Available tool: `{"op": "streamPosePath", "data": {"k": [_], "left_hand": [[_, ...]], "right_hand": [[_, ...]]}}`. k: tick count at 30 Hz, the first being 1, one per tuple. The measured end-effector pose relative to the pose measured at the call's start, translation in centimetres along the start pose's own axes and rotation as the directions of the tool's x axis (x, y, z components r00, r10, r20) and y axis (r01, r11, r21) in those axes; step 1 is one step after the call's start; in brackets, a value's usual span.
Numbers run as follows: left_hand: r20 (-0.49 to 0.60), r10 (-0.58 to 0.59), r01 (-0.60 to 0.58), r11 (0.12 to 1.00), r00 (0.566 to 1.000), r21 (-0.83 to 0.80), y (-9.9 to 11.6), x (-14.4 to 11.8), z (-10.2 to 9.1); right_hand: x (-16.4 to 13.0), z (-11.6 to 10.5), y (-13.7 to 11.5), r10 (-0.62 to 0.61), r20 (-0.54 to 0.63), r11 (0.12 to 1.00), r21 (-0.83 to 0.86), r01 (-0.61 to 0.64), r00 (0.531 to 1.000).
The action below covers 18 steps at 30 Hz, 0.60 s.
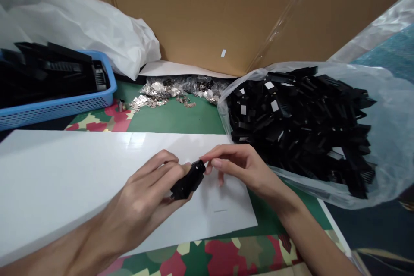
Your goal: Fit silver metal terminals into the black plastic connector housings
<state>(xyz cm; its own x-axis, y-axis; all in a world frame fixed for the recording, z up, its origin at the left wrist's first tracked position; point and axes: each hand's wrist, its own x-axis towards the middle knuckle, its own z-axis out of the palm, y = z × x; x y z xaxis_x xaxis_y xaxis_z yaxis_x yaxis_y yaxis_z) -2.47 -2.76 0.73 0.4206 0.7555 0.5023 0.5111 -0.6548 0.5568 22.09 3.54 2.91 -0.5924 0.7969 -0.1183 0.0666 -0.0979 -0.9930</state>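
Gripping a small black plastic part (188,181), the left hand (152,194) holds it just above the white sheet (64,181) on the worktop, long axis running near-left to far-right. The right hand (239,166) pinches at its far-right tip. A bag of black parts (304,125) lies right.

Black plastic part (188,181) over a glossy white sheet (64,177). Blue mesh basket (58,105) with black pieces. Heap of black parts (300,125) in a clear bag. Silvery metal clips (155,94) on green. Red, green and cream patterned cloth (223,258). Brown cardboard (200,13), white bag (74,21).
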Motion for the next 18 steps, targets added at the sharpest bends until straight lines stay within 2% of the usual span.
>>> {"op": "streamPosePath", "data": {"k": [3,5,6,8,10,12,13,16,18], "left_hand": [[-0.085,-0.092,0.087,0.995,0.992,-0.056,0.4,0.6,-0.1],[-0.116,-0.27,0.25,0.954,0.956,-0.167,0.5,1.3,-0.2],[-0.104,-0.39,0.355,0.9,0.915,-0.253,0.5,1.7,-0.2],[0.006,-0.612,0.554,0.711,0.791,-0.434,0.2,2.5,-0.5],[0.147,-0.731,0.668,0.497,0.666,-0.554,-0.2,3.0,-0.8],[0.254,-0.77,0.71,0.334,0.585,-0.62,-0.5,3.3,-1.1],[0.295,-0.774,0.717,0.274,0.56,-0.642,-0.6,3.3,-1.2],[0.373,-0.758,0.715,0.171,0.535,-0.678,-0.9,3.2,-1.4],[0.392,-0.753,0.724,0.158,0.529,-0.672,-1.0,3.2,-1.3]], "right_hand": [[-0.6,-0.1,-0.1,-0.109,0.004,0.983,-0.147,0.109,0.994],[-0.7,0.5,0.1,-0.24,-0.027,0.929,-0.296,0.222,0.97],[-0.7,0.9,0.4,-0.312,-0.042,0.891,-0.36,0.277,0.949],[-0.5,1.8,0.9,-0.449,-0.076,0.807,-0.462,0.368,0.89],[-0.2,2.7,1.5,-0.558,-0.101,0.718,-0.557,0.417,0.824],[0.0,3.4,1.9,-0.627,-0.1,0.635,-0.639,0.433,0.772],[0.1,3.6,2.1,-0.646,-0.094,0.606,-0.666,0.435,0.757],[0.3,3.9,2.3,-0.668,-0.091,0.581,-0.683,0.442,0.738],[0.3,3.9,2.2,-0.673,-0.102,0.588,-0.675,0.446,0.732]]}}
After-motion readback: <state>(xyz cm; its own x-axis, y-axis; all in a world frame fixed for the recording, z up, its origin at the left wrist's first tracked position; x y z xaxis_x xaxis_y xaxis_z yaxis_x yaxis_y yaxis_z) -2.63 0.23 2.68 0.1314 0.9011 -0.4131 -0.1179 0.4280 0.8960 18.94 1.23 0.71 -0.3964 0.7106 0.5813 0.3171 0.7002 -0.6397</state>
